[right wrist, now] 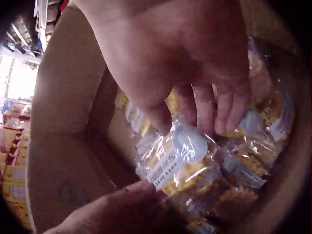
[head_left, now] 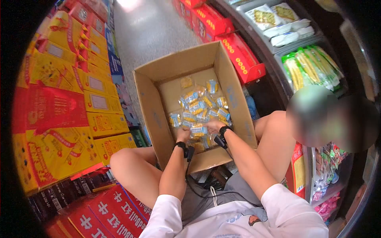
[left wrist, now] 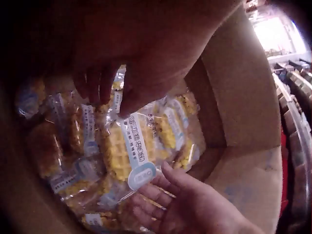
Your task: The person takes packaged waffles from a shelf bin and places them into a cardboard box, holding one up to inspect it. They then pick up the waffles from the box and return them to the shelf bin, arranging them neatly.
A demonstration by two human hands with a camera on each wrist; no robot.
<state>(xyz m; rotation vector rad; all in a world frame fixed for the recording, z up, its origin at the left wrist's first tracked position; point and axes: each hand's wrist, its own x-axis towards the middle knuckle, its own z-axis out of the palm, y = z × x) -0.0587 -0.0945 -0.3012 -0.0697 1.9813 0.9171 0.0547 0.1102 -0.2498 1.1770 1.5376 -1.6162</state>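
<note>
Head view: one open cardboard box (head_left: 158, 119), holding loose plastic-wrapped waffles; left hand (head_left: 182, 134) and right hand (head_left: 214, 126) inside, at either side of one wrapped waffle (head_left: 199, 130) lying over the others.
Left wrist view: left fingers and thumb pinching the waffle's wrapper end; right thumb by its round-label end.
Right wrist view: right fingers relaxed, slightly spread, thumb touching the wrapper edge.

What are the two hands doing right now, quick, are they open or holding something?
Left hand: closed, pinching one end of a wrapped waffle.
Right hand: thumb and fingers pinching its other end.
</note>
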